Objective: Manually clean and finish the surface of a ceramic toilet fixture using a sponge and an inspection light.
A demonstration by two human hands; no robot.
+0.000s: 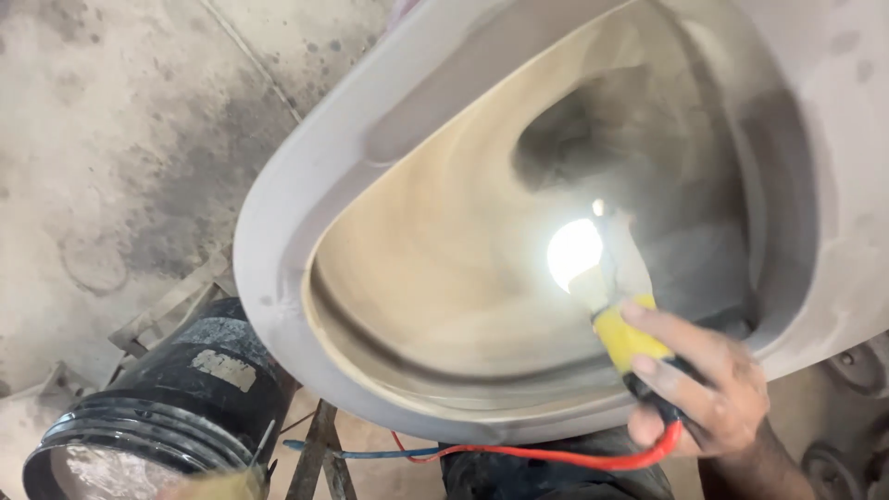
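My right hand (708, 384) grips a yellow and black lamp holder (632, 341) with a lit white bulb (574, 252) at its tip. The bulb is inside a large grey unfired ceramic bowl (296, 185), near its right inner wall, and lights the tan inside surface. A red cable (556, 456) runs from the holder to the left under the bowl's rim. My left hand is out of view.
A black bucket (167, 407) with pale liquid stands at the lower left beside a metal stand (319, 449). A blue wire (361, 453) lies under the bowl. The dusty grey floor (102, 139) fills the left side.
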